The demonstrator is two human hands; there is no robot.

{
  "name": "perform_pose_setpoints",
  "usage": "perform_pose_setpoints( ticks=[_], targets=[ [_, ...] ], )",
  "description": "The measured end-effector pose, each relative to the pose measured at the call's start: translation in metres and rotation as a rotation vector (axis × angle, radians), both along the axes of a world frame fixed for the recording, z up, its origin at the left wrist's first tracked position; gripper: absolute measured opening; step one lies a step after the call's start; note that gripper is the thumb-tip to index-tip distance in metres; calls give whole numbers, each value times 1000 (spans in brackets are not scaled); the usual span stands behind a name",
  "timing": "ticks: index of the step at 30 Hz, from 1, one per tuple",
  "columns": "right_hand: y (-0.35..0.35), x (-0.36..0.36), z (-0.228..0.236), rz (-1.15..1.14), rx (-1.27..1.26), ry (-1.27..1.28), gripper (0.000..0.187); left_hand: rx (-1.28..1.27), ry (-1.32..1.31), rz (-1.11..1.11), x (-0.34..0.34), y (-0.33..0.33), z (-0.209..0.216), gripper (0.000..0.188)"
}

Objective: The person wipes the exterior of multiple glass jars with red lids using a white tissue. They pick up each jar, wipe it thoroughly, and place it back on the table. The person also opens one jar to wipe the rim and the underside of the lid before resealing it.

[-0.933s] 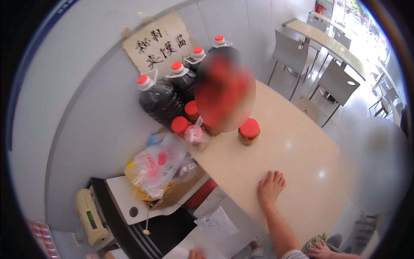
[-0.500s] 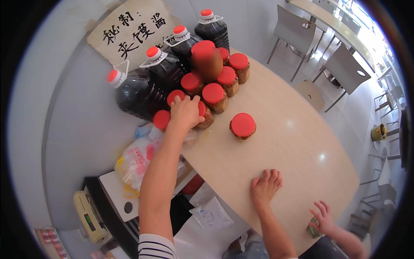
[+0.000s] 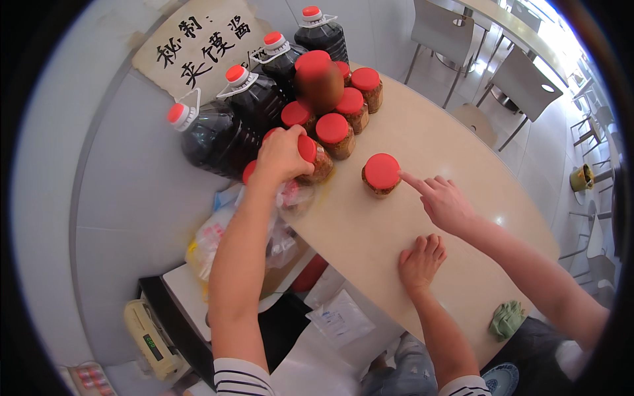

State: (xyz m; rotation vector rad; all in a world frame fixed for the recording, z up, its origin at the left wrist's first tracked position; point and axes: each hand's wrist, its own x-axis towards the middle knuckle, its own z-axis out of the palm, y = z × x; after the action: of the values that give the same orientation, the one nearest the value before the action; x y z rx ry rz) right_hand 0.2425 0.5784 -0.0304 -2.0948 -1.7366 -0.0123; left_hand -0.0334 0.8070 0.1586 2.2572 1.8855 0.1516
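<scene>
My left hand [image 3: 282,157] reaches into a group of red-lidded glass jars of brown sauce and is closed round the side of the front jar [image 3: 321,164]. Parts of the jars to its left are hidden behind the hand. My right hand [image 3: 422,261] rests on the tabletop with its fingers curled in, nothing seen in them. One jar [image 3: 382,173] stands apart on the table, and the pointing finger of another person's hand [image 3: 446,203] touches or nearly touches its lid. A further jar [image 3: 334,134] stands just behind the gripped one.
Large dark-liquid bottles [image 3: 218,142] with red caps line the wall, below a handwritten paper sign [image 3: 198,49]. Plastic bags [image 3: 214,231] lie near the table's left edge, above a scale [image 3: 153,338]. A green cloth [image 3: 507,320] is at the near right. Chairs [image 3: 522,82] stand beyond.
My left hand has shifted right and closed round the front jar. The other person's hand has left the green cloth and come to the lone jar. My right hand remains curled on the table.
</scene>
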Motion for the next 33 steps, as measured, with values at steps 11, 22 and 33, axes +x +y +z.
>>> perform_pose_setpoints(
  ticks=[11, 22, 33],
  targets=[
    [1, 2, 2, 75, -68, 13, 41, 1, -128, 45, 14, 5, 112, 63],
    [2, 5, 2, 118, -113, 92, 36, -132, -327, 307, 19, 4, 131, 57],
    [-1, 6, -6, 112, -98, 159, 35, -355, -570, 394, -7, -5, 168, 59]
  ],
)
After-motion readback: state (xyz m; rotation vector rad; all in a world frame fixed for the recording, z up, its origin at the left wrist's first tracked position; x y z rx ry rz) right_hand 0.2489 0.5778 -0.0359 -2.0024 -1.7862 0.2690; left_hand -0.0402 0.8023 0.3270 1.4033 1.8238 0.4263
